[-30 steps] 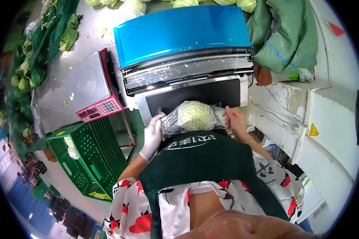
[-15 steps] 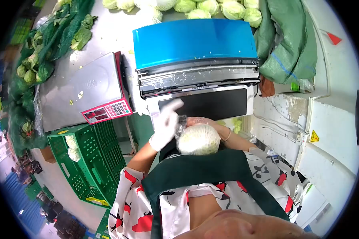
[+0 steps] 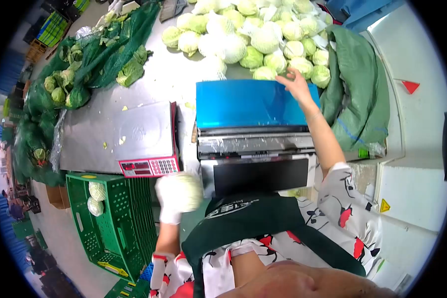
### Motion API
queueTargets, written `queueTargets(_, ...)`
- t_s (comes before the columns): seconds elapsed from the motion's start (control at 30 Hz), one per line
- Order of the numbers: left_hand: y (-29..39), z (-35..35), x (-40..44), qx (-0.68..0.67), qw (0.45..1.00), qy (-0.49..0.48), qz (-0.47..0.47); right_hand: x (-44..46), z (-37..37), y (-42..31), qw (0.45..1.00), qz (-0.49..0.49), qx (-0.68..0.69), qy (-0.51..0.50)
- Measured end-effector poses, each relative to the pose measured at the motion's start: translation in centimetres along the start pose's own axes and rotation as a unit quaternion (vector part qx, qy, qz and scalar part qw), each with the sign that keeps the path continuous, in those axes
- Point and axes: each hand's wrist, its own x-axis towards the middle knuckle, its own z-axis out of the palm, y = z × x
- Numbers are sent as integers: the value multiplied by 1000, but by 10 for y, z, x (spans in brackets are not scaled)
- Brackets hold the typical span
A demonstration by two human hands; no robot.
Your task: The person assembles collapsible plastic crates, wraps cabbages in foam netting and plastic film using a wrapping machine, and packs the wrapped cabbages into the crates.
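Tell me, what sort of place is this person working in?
Probably a vegetable-packing room. A heap of round, pale green cabbages lies on a grey metal table, which also bears a silver, red-edged digital scale; beside it, a green perforated plastic crate holds two pale, net-covered heads.

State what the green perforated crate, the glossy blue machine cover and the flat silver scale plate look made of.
Green perforated crate: likely smooth moulded plastic, its holes regular. Glossy blue machine cover: painted metal or plastic; its sheen leaves this open. Flat silver scale plate: probably satin metal, given soft grey reflections.
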Motion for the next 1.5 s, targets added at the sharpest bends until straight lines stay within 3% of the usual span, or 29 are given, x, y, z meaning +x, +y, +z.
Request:
queueTargets(0.1,122,-56,-22,-96,966,28,239,101,19,-3,980,-67,-174,65)
queueTargets(0.13,163,-78,-38,-100,949,35,297,141,30,13,977,-72,-195,42)
queueTargets(0.2,217,-74,-91,135,873,216,416,167,45,-2,956,-83,-278,43)
queueTargets(0.23,227,-67,-104,103,833,305,449,179,56,-10,943,-91,-317,43)
queueTargets(0.3,249,-106,-119,118,810,335,466,206,67,-14,936,-103,-337,6)
queueTargets(0.37,255,-156,-133,95,835,325,434,221,70,-15,922,-110,-370,-19)
queueTargets(0.4,257,-173,-132,86,849,319,413,244,71,5,931,-178,-317,-27)
queueTargets(0.5,253,-182,-117,21,848,400,347,261,66,11,956,-115,-266,-47)
queueTargets(0.53,258,-183,-111,244,724,556,328,264,63,21,960,-151,-235,21)
queueTargets(0.57,265,-189,-90,308,606,639,360,263,55,27,995,-90,-41,-19)
queueTargets(0.6,267,-174,-71,367,595,598,393,260,45,28,986,-25,158,-55)
queueTargets(0.63,264,-146,-46,423,579,552,425,255,35,27,932,40,350,-88)
queueTargets(0.67,249,-82,-25,427,640,466,437,245,25,29,859,102,485,-133)
queueTargets(0.7,228,-11,-1,427,694,375,441,224,17,23,878,65,454,-140)
queueTargets(0.73,214,28,31,472,687,286,472,197,11,11,894,30,422,-147)
queueTargets(0.77,189,76,57,501,706,242,438,167,6,-7,908,-5,388,-156)
queueTargets(0.8,164,123,82,528,721,197,402,130,0,-29,957,-134,211,-150)
queueTargets(0.83,136,153,105,485,797,72,353,95,-4,-54,956,-255,23,-142)
queueTargets(0.87,105,181,126,414,866,-23,280,66,-10,-78,922,-327,-40,-206)
queueTargets(0.93,50,245,154,405,881,-142,198,23,-8,-94,831,-454,-136,-291)
queueTargets(1.0,0,274,174,471,828,-230,201,-11,-12,-96,752,-512,-205,-361)
queueTargets(1.1,-47,295,170,603,702,-297,234,-42,-28,-77,709,-542,-351,-283)
queueTargets(1.17,-62,294,166,603,719,-280,203,-61,-42,-63,835,-406,-243,-279)
queueTargets(1.23,-74,290,160,610,716,-269,208,-81,-43,-32,915,-293,-61,-270)
queueTargets(1.27,-69,294,145,662,640,-264,285,-97,-45,-30,932,-285,-81,-208)
queueTargets(1.3,-65,288,135,670,620,-239,333,-114,-47,-23,951,-265,-90,-129)
queueTargets(1.37,-45,264,119,676,574,-182,424,-146,-50,-3,969,-220,-109,26)
queueTargets(1.43,-18,226,94,755,464,-58,460,-181,-59,28,945,-180,-220,163)
queueTargets(1.5,-21,183,78,817,360,33,450,-210,-50,52,905,-93,-353,221)
